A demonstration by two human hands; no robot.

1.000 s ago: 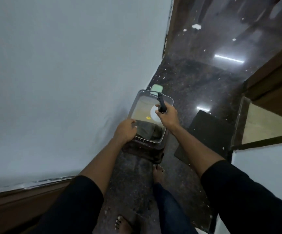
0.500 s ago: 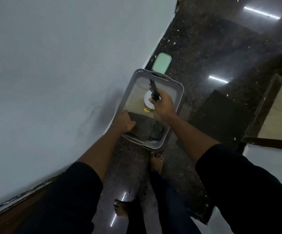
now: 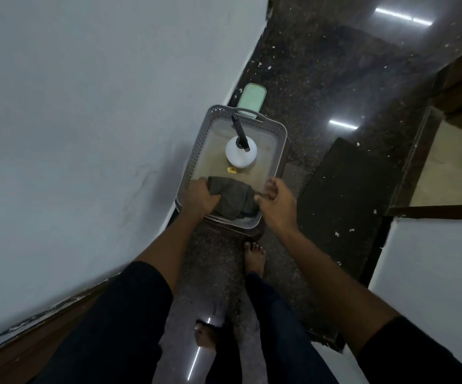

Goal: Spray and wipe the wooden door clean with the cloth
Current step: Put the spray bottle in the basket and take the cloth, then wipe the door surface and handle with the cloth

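Step in hand, as judged: pick the cloth out of the basket before spraying.

- Cloth: dark grey, crumpled, in the near end of the basket.
- Spray bottle: upright in the far half of the basket, nozzle pointing away, apart from the cloth. No hand on it.
- L hand: fingers curled onto the cloth's left edge, gripping it.
- R hand: fingers loosely spread at the cloth's right corner by the basket rim; whether it touches the fabric can't be told.

Procedure: gather the cloth w/ L hand into one bunch, lift straight up to clear the rim. Keep R hand free for the bottle neck. Avoid snagging the perforated wall or tipping the bottle.
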